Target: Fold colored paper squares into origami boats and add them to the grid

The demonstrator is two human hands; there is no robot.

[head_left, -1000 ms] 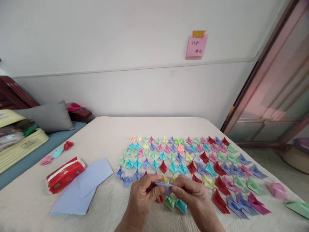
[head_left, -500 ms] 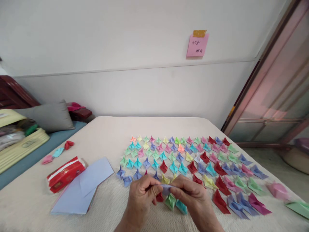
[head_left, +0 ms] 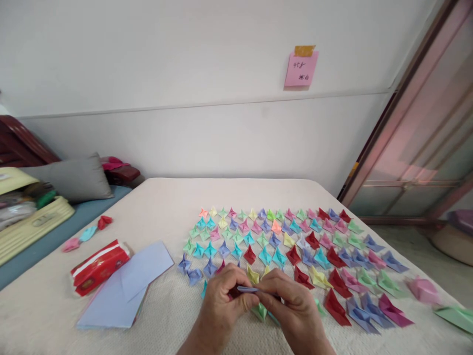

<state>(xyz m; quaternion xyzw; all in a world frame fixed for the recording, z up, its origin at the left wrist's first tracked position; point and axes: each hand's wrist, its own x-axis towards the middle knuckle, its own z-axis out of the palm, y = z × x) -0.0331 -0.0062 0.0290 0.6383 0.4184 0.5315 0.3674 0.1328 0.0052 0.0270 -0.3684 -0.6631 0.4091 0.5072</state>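
My left hand (head_left: 221, 303) and my right hand (head_left: 288, 305) meet low in the middle of the view. Both pinch one small lavender folded paper (head_left: 247, 289) between thumbs and fingers, seen edge-on. Just beyond and under my hands lie rows of small folded paper boats (head_left: 281, 241) in red, blue, green, pink, yellow and purple. A green boat (head_left: 260, 310) peeks out below my fingers.
A stack of lavender paper sheets (head_left: 125, 288) lies at left on the cream textured cloth (head_left: 166, 207), with a red packet (head_left: 99, 266) beside it. A grey cushion (head_left: 79, 177) and a yellow case (head_left: 33, 222) sit far left. A pink note (head_left: 301, 69) hangs on the wall.
My hands have closed tighter together and pressed the lavender paper flatter, so it now shows as a thin edge. They shifted slightly toward me.
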